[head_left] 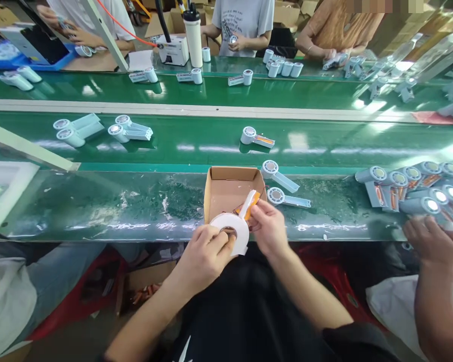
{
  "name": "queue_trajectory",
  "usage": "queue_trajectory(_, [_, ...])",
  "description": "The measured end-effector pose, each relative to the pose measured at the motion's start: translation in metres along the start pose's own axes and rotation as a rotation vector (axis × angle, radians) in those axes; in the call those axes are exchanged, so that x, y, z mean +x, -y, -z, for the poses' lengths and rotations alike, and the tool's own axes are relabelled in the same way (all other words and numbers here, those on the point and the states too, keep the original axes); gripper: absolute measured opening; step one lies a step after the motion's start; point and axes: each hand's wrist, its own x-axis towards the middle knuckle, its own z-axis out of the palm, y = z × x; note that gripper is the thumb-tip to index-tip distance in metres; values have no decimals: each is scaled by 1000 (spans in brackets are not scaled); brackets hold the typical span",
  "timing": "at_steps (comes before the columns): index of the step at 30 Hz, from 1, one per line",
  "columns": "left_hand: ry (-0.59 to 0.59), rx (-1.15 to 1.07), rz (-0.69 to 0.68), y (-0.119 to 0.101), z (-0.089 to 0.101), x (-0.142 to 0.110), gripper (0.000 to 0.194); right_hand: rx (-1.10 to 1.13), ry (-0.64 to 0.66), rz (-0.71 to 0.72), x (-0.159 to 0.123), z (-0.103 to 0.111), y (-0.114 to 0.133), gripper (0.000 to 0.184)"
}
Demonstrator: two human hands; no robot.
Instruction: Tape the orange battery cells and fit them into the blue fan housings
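Note:
My left hand (pixel 207 251) grips a roll of white tape (pixel 241 229), its fingers hooked into the core. A short strip of the tape reaches up from the roll onto an orange battery pack (pixel 253 201). My right hand (pixel 270 226) pinches that battery pack by its side, close to the roll. Both hands are over the near edge of an open cardboard box (pixel 226 186), where more orange pieces lie partly hidden. Just right of the box, two light-blue handheld fan bodies (pixel 283 173) rest on the bench.
Fan bodies (pixel 123 128) lie spread along the green conveyor belt (pixel 192 133). At right, a heap of fans (pixel 411 183) sits beside a co-worker's hand (pixel 434 236). Other people work across the belt. A metal post (pixel 30 146) slants in at left. Below is a carton of orange pieces (pixel 145 294).

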Motion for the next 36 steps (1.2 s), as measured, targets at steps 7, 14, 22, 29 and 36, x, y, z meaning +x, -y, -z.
queue_trajectory(7, [-50, 114, 316, 100, -1, -116, 26, 139, -277, 699, 50, 87, 139, 19])
queue_trajectory(14, [-155, -73, 402, 133, -29, -33, 25, 2, -357, 440, -1, 136, 75, 52])
queue_trajectory(22, [649, -43, -125, 81, -136, 258, 21, -49, -286, 535, 6, 118, 82, 48])
queue_trajectory(29, [733, 79, -101, 118, -144, 274, 25, -150, -296, 459, 7, 148, 93, 52])
queue_trajectory(36, [760, 141, 36, 229, -95, 239, 15, -258, 64, 298, 79, 110, 106, 53])
